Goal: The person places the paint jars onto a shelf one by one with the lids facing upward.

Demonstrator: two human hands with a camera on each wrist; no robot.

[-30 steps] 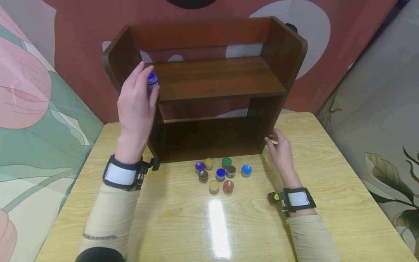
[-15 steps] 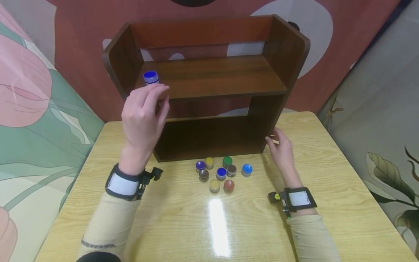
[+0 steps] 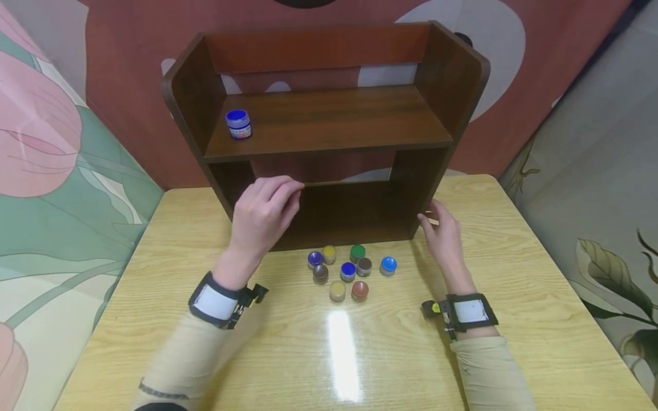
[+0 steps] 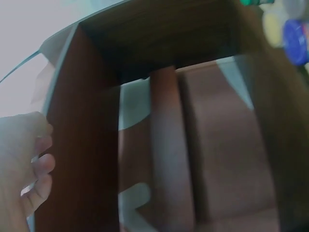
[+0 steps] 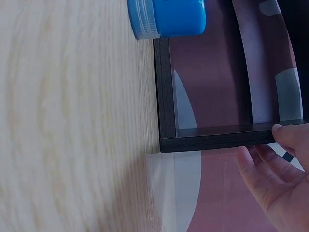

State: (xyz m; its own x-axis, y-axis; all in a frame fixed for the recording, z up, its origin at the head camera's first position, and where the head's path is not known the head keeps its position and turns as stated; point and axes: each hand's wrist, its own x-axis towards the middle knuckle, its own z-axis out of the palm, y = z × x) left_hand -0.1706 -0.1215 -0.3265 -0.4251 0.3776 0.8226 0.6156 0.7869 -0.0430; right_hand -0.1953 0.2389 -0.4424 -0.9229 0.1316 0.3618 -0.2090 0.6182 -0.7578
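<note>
A blue-lidded paint jar (image 3: 239, 125) stands upright at the left end of the upper board of the dark wooden shelf (image 3: 329, 123). My left hand (image 3: 264, 214) is in front of the lower compartment with its fingers loosely bent and nothing in them; the left wrist view shows those bent fingertips (image 4: 44, 166) overlapping a shelf board. At the shelf's right side panel, low down, is my right hand (image 3: 441, 234). In the right wrist view its fingertips (image 5: 244, 157) rest at the panel's front edge and outer face, its fingers relaxed.
Several small paint jars are clustered on the light wooden table (image 3: 288, 354) before the shelf, among them a green jar (image 3: 357, 253), a red-brown jar (image 3: 360, 291) and a light blue jar (image 3: 388, 266). A patterned cloth (image 3: 128, 114) hangs behind the shelf.
My left hand has let go of the blue-lidded paint jar, leaving it on the upper board, and has moved down and right. My right hand stays at the side panel.
</note>
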